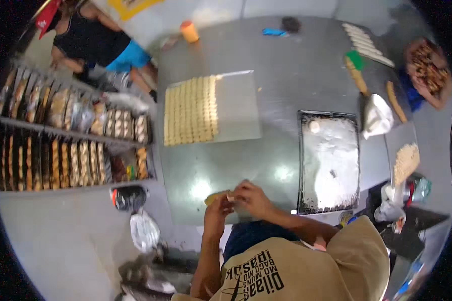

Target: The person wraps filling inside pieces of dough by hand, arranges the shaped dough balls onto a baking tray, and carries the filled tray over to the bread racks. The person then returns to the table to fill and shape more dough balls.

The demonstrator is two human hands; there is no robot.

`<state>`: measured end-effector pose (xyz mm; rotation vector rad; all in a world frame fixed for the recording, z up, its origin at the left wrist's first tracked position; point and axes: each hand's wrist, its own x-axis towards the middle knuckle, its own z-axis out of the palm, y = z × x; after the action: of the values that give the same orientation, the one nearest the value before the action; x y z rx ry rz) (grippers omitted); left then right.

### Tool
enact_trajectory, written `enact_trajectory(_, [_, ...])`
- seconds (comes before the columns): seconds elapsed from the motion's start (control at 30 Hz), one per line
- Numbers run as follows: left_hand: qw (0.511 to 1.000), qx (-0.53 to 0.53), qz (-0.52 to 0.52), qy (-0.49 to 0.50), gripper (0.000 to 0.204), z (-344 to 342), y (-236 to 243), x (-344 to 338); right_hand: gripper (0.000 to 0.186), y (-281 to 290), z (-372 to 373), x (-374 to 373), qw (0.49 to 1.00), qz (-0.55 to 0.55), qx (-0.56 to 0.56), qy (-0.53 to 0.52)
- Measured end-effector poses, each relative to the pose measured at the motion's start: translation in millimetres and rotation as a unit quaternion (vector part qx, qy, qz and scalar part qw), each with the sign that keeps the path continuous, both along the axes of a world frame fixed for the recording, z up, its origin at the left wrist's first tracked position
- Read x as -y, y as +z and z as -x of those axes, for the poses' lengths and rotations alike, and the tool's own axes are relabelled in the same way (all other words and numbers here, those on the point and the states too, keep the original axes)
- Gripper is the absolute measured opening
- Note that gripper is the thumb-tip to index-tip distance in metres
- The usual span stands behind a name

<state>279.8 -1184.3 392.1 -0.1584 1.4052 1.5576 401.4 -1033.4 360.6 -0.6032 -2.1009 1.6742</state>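
Observation:
Near the table's front edge, my left hand [217, 210] and my right hand [252, 199] meet with their fingers closed together. Between the fingertips shows a small pale piece that looks like dough [230, 196]. A yellowish flat thing [212, 198] sticks out beside my left hand; the fingers partly cover it and its kind is unclear. To the right lies a dark-rimmed baking tray [331, 165], with one round dough piece [314, 126] in its far left corner. Farther off, tight rows of pale dough pieces [191, 110] fill the left part of a light sheet [238, 108].
The grey metal table [226, 160] carries a white cloth [378, 116], a green-topped brush [356, 75], an orange cup [189, 31] and dough strips [366, 45]. Racks of baked goods [75, 130] stand left. One person [98, 37] is at far left; another holds a filled bowl [429, 70].

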Motion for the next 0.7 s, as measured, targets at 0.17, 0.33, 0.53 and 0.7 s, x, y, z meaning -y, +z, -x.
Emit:
enact_trajectory(0.17, [0.977, 0.121, -0.046, -0.172, 0.031, 14, 10, 34, 0.027, 40, -35, 59, 0.993, -0.095, -0.008, -0.068])
enact_trajectory(0.33, [0.969, 0.148, -0.115, -0.161, 0.027, 27, 21, 59, 0.025, 42, -24, 113, 0.986, -0.118, -0.057, -0.106])
enact_trajectory(0.53, [0.944, 0.073, -0.115, -0.302, 0.028, 63, 1, 102, 0.024, 68, -22, 163, 0.988, -0.059, -0.033, -0.139])
enact_trajectory(0.7, [0.947, 0.062, -0.121, -0.29, 0.022, 67, -12, 140, 0.048, 53, -12, 197, 0.96, 0.171, 0.063, -0.213])
